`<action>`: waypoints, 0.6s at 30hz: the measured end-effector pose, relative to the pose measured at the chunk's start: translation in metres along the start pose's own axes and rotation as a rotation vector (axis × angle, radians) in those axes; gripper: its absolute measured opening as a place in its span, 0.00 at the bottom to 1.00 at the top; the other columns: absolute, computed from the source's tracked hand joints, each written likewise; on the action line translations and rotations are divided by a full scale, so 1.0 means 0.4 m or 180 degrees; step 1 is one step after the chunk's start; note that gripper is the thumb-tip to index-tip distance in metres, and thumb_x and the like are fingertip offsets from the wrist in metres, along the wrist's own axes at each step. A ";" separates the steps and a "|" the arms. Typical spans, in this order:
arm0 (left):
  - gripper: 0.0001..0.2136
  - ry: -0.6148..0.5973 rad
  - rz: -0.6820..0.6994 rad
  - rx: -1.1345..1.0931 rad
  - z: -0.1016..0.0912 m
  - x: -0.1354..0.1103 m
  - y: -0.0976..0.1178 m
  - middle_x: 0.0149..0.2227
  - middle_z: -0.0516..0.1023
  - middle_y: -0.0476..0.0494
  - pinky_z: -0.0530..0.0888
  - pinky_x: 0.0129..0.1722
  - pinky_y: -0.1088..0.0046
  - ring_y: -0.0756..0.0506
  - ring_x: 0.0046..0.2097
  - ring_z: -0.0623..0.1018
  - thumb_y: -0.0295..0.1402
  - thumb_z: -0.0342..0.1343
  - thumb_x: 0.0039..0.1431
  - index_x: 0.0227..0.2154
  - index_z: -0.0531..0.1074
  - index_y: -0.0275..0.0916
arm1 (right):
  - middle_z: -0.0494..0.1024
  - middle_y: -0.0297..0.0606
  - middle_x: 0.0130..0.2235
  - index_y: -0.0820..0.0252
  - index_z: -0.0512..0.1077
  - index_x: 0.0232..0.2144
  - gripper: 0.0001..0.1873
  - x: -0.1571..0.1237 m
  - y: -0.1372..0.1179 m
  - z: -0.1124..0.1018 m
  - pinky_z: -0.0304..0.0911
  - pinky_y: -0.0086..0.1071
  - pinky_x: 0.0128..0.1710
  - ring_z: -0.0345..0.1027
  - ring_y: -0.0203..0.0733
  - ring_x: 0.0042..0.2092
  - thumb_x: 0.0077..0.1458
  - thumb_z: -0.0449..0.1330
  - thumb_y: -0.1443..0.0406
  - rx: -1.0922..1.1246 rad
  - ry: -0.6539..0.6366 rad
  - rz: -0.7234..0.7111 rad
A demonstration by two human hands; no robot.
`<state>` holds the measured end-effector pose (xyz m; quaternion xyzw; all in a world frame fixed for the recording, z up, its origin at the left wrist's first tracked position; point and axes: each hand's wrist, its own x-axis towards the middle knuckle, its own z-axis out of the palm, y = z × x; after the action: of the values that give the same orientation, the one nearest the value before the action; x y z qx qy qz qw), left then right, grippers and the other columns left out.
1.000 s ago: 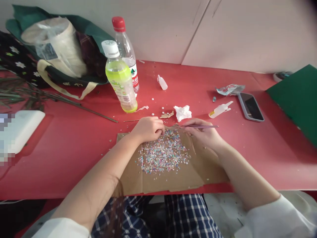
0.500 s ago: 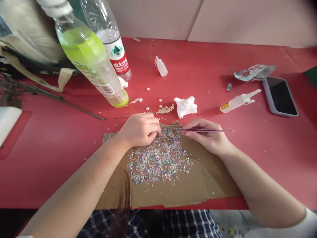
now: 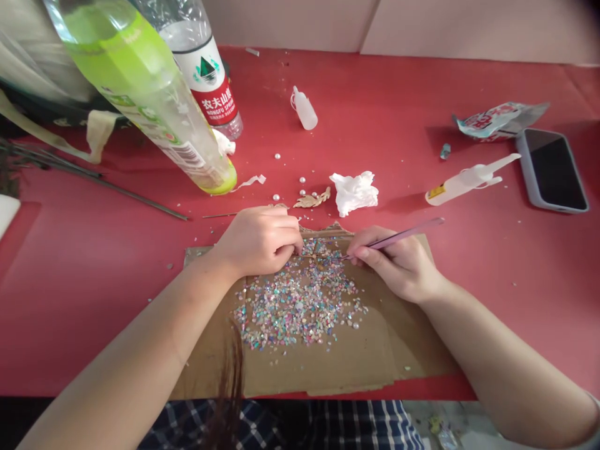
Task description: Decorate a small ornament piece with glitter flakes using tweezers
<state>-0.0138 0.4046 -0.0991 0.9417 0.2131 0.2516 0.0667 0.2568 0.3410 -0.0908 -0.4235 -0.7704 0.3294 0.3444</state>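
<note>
- So, the right fingers (image 3: 363,253) are pressed together, pinching slim purple tweezers (image 3: 398,233) and resting in the right hand (image 3: 396,265). The tweezer points reach down just above the pile; whether they grip anything is too small to tell.
- The left fingers (image 3: 285,240) curl closed around a thin metal rod (image 3: 220,215), which runs beneath the left hand (image 3: 257,240) and comes out past the fingertips, towards the tweezer points.
- Both hands rest at the top of a scattered heap of multicoloured sequins (image 3: 300,306), which lies on a torn cardboard sheet (image 3: 323,372).
- Just beyond the cardboard lie a gold leaf-shaped piece (image 3: 312,199), small pearl beads (image 3: 302,194) and crumpled white tissue (image 3: 354,192).
- Further out, on a red table covering (image 3: 525,281), stand a lime-green drink bottle (image 3: 135,81) tilted in view, a water bottle (image 3: 201,69) and a small dropper bottle (image 3: 304,108).
- To the right lie a white glue bottle (image 3: 462,185), a foil wrapper (image 3: 500,120) and a phone (image 3: 552,170).
</note>
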 end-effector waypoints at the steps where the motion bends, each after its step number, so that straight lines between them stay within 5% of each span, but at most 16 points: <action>1: 0.16 -0.0002 -0.0004 -0.0004 0.000 0.001 0.000 0.28 0.81 0.55 0.73 0.35 0.68 0.48 0.31 0.75 0.21 0.50 0.61 0.25 0.78 0.43 | 0.79 0.34 0.28 0.58 0.74 0.31 0.13 0.000 0.002 0.001 0.65 0.28 0.26 0.70 0.34 0.25 0.70 0.57 0.63 0.0009 -0.0029 -0.0013; 18: 0.16 -0.0060 -0.0026 0.0048 0.003 0.004 0.003 0.28 0.81 0.54 0.73 0.34 0.68 0.49 0.31 0.75 0.21 0.49 0.62 0.25 0.78 0.43 | 0.85 0.37 0.34 0.56 0.80 0.36 0.15 -0.002 -0.010 0.034 0.75 0.32 0.33 0.81 0.41 0.34 0.71 0.56 0.59 -0.0207 -0.0082 0.0160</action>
<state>-0.0114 0.4042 -0.0993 0.9436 0.2182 0.2409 0.0626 0.2445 0.3359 -0.0952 -0.4493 -0.7742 0.3182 0.3121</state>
